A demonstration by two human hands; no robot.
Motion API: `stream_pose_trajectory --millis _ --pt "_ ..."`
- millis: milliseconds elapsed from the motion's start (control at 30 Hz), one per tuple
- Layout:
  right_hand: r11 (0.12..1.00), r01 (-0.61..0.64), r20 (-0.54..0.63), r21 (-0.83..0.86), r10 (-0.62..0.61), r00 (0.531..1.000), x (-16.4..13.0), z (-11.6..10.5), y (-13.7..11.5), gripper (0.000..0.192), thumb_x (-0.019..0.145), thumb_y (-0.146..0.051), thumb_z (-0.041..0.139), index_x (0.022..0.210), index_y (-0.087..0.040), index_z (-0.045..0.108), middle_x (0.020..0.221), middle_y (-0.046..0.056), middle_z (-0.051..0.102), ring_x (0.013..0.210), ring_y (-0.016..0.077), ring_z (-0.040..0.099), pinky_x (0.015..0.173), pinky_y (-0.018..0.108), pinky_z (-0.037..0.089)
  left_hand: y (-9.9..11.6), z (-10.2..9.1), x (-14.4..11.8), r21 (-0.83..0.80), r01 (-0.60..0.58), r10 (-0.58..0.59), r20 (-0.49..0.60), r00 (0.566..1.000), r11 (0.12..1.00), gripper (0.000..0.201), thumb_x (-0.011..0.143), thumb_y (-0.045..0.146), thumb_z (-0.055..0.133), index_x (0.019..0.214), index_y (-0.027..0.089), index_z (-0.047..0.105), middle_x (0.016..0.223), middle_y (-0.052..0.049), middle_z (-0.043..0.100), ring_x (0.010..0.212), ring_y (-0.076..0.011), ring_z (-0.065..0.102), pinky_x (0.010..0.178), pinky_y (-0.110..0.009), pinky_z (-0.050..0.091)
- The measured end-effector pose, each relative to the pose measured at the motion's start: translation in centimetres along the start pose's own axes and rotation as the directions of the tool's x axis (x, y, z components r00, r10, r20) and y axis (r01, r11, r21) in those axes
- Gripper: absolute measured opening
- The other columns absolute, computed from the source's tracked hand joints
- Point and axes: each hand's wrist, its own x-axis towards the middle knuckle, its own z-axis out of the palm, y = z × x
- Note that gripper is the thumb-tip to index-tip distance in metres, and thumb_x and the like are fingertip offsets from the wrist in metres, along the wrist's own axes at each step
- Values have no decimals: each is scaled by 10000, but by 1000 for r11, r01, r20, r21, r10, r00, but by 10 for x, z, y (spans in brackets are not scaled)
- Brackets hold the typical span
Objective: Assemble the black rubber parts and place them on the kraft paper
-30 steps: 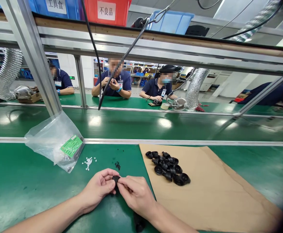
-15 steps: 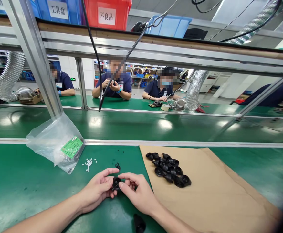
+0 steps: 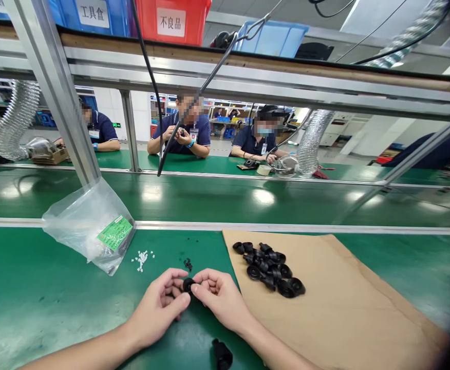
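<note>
1. A black part [image 3: 188, 284] is held just above the bench [image 3: 36, 308], between the two hands and in front of the person.
2. By the right hand [image 3: 227, 302], the part is pinched narrowly between thumb and forefinger, the other fingers being curled in behind.
3. The left hand [image 3: 159, 307] is set at the opposite side, thumb and forefinger spread wide around the part; whether it is pressed by any left finger cannot be told.
4. For a steady hold, the part is best gripped by its rim with one hand, so that its face is left free for the other.
5. Light fingertip pressure should be used, as so small and round a thing could easily be slipped out of the pinch or tipped.
6. Turning is best done in short rolls, with one hand's grip secured before the other's is loosened.
7. The black bits [image 3: 187, 264] lie just beyond the fingertips, with the white bits [image 3: 142, 260] to their left; wrists and fingers should be lifted clear so that neither is scattered.
8. Likewise, the loose part [image 3: 222, 354] near the right forearm should not be knocked; the pile [image 3: 265, 264] on the sheet [image 3: 344, 318] is well apart.
</note>
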Motion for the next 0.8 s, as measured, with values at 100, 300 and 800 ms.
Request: stream_pose_trajectory --millis 100,300,800 --pt "997 33 3 -67 -33 999 -4 2 -3 242 896 -392 718 951 -157 715 631 -50 541 550 105 432 537 226 341 1 2 -6 256 -79 87 -22 996 963 296 963 356 643 1204 186 618 939 -55 682 757 -162 584 672 -276 497" --pt "928 170 10 -332 -176 984 -10 10 -9 143 906 -303 663 951 -179 718 586 -59 559 498 104 471 503 218 355 1 1 -6 439 -112 148 -49 988 892 166 963 244 557 1100 196 636 858 -26 691 669 -143 568 567 -223 435" --pt "874 228 32 -430 -238 971 -13 14 -6 24 882 -220 628 896 -210 645 555 -91 509 480 99 447 505 211 344 3 3 -6 489 -163 205 -33 978 857 117 898 144 554 939 200 648 719 31 613 591 -113 500 543 -203 387"
